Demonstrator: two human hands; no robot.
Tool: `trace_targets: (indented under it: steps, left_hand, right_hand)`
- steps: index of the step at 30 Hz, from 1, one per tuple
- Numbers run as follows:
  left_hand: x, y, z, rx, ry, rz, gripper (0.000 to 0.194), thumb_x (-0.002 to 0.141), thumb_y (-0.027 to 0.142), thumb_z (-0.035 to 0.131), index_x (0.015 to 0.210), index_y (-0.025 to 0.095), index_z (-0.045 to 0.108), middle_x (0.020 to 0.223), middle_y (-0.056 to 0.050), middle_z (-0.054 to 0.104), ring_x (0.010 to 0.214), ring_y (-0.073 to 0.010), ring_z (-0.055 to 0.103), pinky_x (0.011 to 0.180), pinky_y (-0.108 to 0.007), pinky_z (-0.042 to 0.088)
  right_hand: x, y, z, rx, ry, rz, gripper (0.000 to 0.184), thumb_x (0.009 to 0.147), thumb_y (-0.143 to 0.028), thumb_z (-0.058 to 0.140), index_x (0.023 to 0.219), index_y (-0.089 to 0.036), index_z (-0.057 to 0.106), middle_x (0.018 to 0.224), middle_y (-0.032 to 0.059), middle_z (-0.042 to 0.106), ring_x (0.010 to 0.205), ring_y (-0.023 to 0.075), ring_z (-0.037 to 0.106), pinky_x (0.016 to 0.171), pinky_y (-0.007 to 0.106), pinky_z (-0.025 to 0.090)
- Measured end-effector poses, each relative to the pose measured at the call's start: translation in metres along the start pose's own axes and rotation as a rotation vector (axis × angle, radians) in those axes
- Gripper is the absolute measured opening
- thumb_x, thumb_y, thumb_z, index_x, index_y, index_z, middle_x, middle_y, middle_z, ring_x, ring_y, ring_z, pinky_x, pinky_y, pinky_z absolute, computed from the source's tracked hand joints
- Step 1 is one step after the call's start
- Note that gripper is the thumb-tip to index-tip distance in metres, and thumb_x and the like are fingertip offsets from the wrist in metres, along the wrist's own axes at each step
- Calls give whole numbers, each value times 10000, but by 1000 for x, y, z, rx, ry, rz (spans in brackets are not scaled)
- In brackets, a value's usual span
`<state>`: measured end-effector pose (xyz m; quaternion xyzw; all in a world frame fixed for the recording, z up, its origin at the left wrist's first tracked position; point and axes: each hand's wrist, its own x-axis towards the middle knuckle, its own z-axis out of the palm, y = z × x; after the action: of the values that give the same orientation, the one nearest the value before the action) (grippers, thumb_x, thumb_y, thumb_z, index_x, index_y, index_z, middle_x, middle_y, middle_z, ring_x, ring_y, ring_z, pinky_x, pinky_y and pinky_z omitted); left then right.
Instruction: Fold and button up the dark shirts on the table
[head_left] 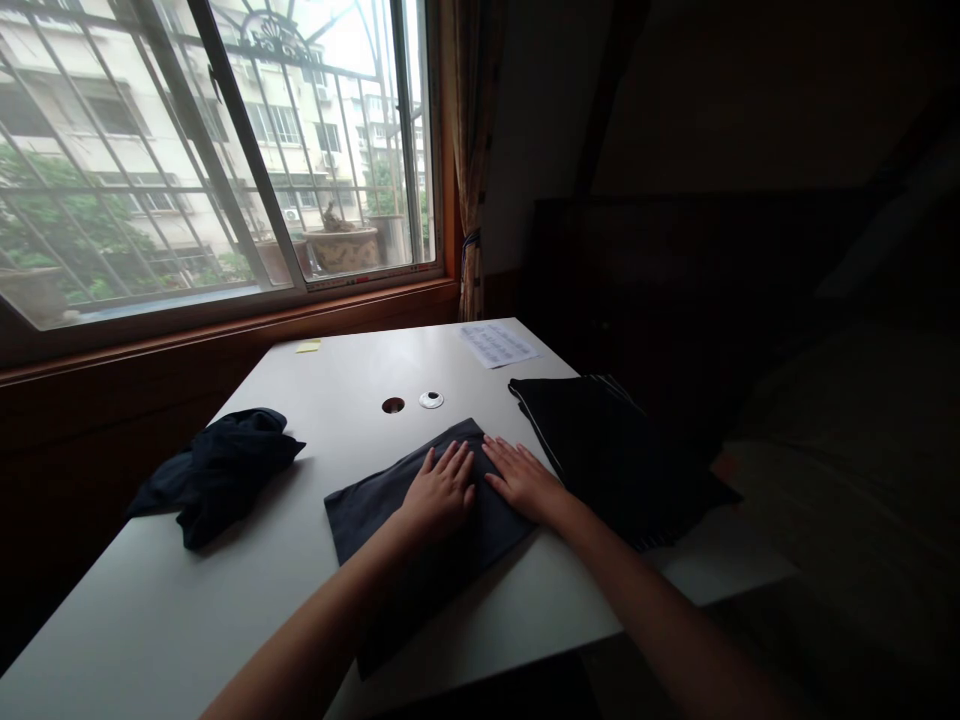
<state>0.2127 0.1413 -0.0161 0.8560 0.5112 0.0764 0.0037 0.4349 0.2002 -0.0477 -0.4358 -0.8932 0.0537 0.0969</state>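
Observation:
A folded dark grey garment [375, 505] lies flat on the white table [247, 580] in front of me. My left hand [440, 492] rests palm down on its middle, fingers stretched out and together. My right hand [523, 478] lies flat beside it on the garment's right part, fingers extended toward the far edge. Both hands press on the cloth and hold nothing.
A crumpled dark blue garment [217, 470] lies at the left. A stack of folded dark clothes [615, 450] sits at the right edge. Farther back are a cable hole [393, 405], its white cap [430, 400], a printed paper [496, 343] and a yellow note [307, 346]. A window is behind.

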Motion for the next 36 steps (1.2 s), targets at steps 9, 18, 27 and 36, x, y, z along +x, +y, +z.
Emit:
trace_targets:
  steps: [9,18,27,36]
  left_hand:
    - [5,-60,12,-65,-69,-152,654,1020,547,238,1581,211,228,1648,-65,176,1526,-266,158,1221,-518,139]
    - [-46,-126,-6,-110,-79,-338,569,1029,452,284,1541,210,339,1635,-99,239,1518,-350,143,1174,-622,143]
    - [-56,-123,-30,-286,-11,-287,456,942,467,497,1293,209,633,1294,-120,627,1225,-284,552,1080,-409,407]
    - [-40,-131,-49,-526,-244,-380,558,721,523,699,1192,228,655,922,-39,694,836,-231,655,722,-284,488]
  right_hand:
    - [-2,-3,-4,8,-6,-2,633,1017,-502,294,1572,-201,256,1641,37,191,1517,231,189,1237,473,150]
    - [-4,0,-3,67,71,1,575,1001,-452,373,1516,-198,386,1601,69,330,1479,239,297,1223,458,212]
    - [-20,0,-26,75,157,295,418,908,-364,574,1290,-195,591,1166,114,662,1092,279,582,974,372,442]
    - [-37,-5,-58,281,-216,389,121,833,-281,596,885,-180,639,1011,108,683,924,242,624,774,298,438]
